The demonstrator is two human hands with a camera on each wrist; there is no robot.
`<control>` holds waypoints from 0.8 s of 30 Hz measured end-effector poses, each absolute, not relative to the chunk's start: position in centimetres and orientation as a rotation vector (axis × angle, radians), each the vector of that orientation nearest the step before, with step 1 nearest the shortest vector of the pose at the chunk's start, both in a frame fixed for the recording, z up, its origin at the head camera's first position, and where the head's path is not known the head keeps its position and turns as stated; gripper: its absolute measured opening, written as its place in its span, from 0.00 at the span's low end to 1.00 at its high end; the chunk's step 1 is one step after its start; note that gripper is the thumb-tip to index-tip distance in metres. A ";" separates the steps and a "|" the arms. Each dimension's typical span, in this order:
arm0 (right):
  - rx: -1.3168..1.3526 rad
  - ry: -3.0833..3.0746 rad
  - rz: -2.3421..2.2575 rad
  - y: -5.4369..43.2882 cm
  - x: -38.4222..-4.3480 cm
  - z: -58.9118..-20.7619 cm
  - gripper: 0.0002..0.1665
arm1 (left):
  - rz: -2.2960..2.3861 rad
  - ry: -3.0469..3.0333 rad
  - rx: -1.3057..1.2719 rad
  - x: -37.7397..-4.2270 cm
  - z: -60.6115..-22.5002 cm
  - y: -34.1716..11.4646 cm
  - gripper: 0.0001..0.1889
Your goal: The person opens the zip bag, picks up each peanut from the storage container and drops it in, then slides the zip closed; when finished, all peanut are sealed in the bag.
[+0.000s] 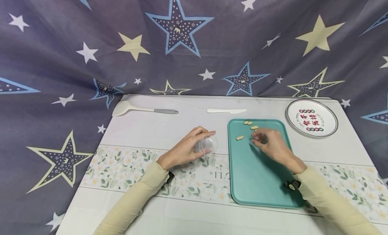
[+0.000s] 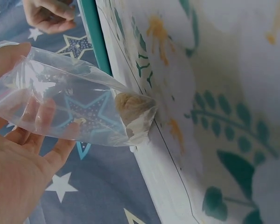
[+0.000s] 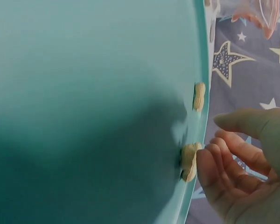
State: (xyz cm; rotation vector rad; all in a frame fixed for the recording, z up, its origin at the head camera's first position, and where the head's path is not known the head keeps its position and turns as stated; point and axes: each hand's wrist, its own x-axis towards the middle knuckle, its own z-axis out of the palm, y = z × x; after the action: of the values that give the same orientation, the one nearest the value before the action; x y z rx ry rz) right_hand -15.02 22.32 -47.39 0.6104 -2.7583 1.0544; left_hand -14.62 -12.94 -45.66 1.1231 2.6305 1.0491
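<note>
My left hand holds a clear plastic bag by its mouth, thumb on one side and fingers on the other. In the left wrist view one tan peanut sits in the bag's bottom corner. My right hand hovers over the teal tray, fingers loosely bent, a gap showing between thumb and fingertips. Three unshelled peanuts lie toward the tray's far end, just left of that hand. In the right wrist view the fingertips are close beside peanuts on the tray.
A white spatula-like spoon with a grey handle lies at the back left. Behind the tray is a white knife. A white plate with red characters stands at the back right. A starry curtain hangs behind the table.
</note>
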 end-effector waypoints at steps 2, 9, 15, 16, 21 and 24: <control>0.583 -2.778 1.047 22.7 -15.1 -47.3 0.09 | 1.047 2.632 1.120 -14.6 -45.6 -13.0 0.35; 0.468 -2.826 0.978 23.5 -15.5 -47.6 0.10 | 1.038 2.653 1.118 -14.7 -45.6 -13.1 0.35; 0.426 -2.873 0.935 23.6 -15.6 -47.9 0.11 | 1.037 2.654 1.129 -14.7 -45.7 -13.2 0.35; 0.426 -2.884 0.940 23.7 -15.6 -48.0 0.11 | 1.035 2.655 1.132 -14.7 -45.7 -13.3 0.35; 0.441 -2.907 0.969 23.6 -15.6 -48.0 0.10 | 1.035 2.658 1.130 -14.7 -45.7 -13.4 0.34; 0.459 -2.898 0.962 23.5 -15.6 -48.0 0.09 | 1.037 2.659 1.127 -14.8 -45.8 -13.5 0.35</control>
State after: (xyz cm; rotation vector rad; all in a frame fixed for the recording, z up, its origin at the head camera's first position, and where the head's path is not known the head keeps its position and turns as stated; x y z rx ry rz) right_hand -15.61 23.49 -47.97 0.4593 -2.8979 0.9622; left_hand -14.79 -13.47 -45.76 1.1271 2.6592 1.0368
